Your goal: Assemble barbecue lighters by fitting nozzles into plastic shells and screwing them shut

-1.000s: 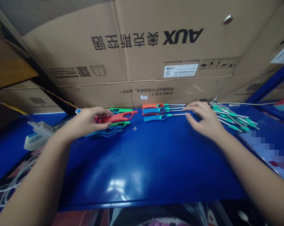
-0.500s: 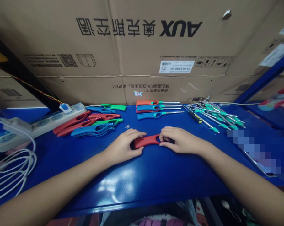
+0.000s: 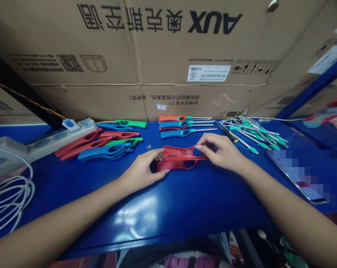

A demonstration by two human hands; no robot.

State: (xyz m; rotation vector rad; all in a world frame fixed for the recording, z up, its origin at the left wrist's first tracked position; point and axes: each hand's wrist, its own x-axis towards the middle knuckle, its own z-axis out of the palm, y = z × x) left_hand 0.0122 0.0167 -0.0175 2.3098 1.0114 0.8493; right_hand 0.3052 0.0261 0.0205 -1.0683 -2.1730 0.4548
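Note:
On the blue table (image 3: 168,197) both hands hold a red plastic lighter shell (image 3: 179,158) that is split into two halves, one tilted up behind the other. My left hand (image 3: 144,169) grips its left end with curled fingers. Pinching the upper half at its right end is my right hand (image 3: 221,150).
A pile of red, blue and green shells (image 3: 101,143) lies at the left. Three assembled lighters (image 3: 182,125) lie at the back centre. Several metal rods with green ends (image 3: 254,134) and a screwdriver (image 3: 230,134) sit at the right. A power strip (image 3: 37,143), white cable (image 3: 6,201), phone (image 3: 299,175) and cardboard boxes (image 3: 162,56) surround.
My left hand took a red shell from the left pile and brought it to the centre. My right hand left the rods and joined it. The shell has since come apart into two halves.

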